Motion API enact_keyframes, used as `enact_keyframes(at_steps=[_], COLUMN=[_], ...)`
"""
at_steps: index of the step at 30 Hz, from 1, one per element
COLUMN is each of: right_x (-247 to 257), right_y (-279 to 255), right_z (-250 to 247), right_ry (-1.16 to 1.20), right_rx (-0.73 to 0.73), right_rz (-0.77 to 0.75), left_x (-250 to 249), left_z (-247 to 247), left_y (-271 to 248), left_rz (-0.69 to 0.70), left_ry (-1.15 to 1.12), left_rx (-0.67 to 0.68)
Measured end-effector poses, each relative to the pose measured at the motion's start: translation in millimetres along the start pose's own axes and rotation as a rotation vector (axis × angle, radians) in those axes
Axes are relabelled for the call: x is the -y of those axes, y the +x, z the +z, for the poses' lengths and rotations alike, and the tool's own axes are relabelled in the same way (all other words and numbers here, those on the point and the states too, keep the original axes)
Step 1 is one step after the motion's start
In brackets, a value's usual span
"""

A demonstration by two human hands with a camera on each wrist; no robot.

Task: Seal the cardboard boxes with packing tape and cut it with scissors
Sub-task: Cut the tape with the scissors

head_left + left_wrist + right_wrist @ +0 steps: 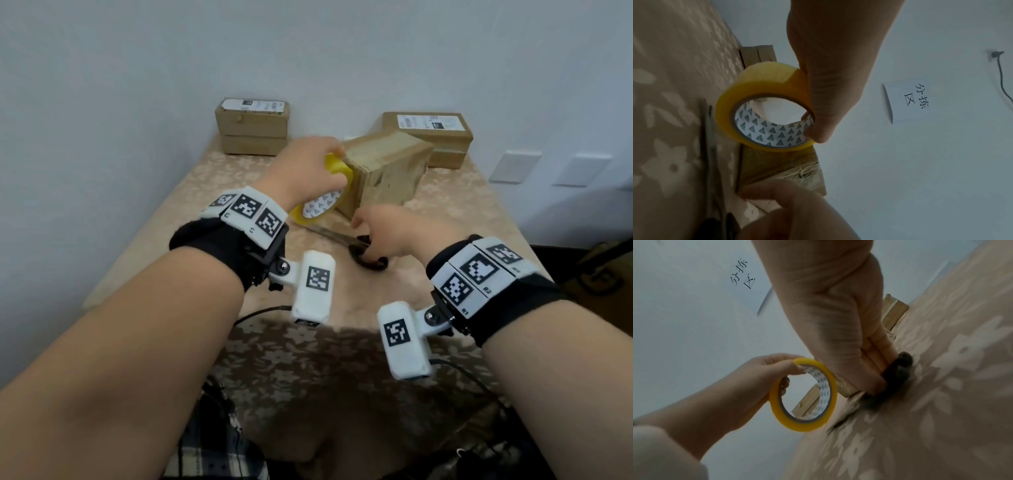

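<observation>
Head view: left hand (301, 168) fingers grip tape roll (322, 202), right hand (390, 233) fingers grasp scissors (368, 258) on floral tablecloth (205, 178) by white wall (137, 68).

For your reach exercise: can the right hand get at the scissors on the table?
Probably yes: the right hand is already at the black handles of the scissors, and nothing lies between; the left hand only holds the tape roll.

The right hand (383, 233) hides the blurred scissors' (346, 240) handle loops.
</observation>
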State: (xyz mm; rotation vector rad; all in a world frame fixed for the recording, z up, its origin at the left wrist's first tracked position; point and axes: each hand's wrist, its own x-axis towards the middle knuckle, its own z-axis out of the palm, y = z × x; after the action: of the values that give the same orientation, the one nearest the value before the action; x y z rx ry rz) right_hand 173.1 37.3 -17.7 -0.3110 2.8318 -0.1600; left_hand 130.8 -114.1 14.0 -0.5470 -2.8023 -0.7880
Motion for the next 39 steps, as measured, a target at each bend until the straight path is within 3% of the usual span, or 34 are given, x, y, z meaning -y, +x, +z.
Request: enact_keyframes(at_steps=[7,11,13,15,21,28,39], right_x=[-14,-29,-35,-36,-14,-2,-15], right_y=[-19,-33,-32,-23,5,23,27], right_z=[-28,-43,-45,-44,-42,-37,-28], right_ry=[0.162,0.472,0.715,0.815,0.732,0.675,0.762], right_rx=[-0.143,-0.197,-0.309,-0.488,-0.729,-0.691,-0.707], right_rz=[0.002,0.007,0.053,0.09,0.062,0.032,0.071], left_x=[24,36,41,42,23,11,14], left_z=[-11,-18,-19,-19,-10,-4,-12], left_y=[1,-2,-5,-8,-11,-10,-13], left_rz=[-0.008,-0.082,-0.113,-0.109,0.007,0.142,0.108], left_ry=[0.16,0.134,0.035,-0.064,-0.235,-0.208,-0.086], left_rx=[-0.04,-0.061,-0.055,-0.048,0.013,0.069,0.105])
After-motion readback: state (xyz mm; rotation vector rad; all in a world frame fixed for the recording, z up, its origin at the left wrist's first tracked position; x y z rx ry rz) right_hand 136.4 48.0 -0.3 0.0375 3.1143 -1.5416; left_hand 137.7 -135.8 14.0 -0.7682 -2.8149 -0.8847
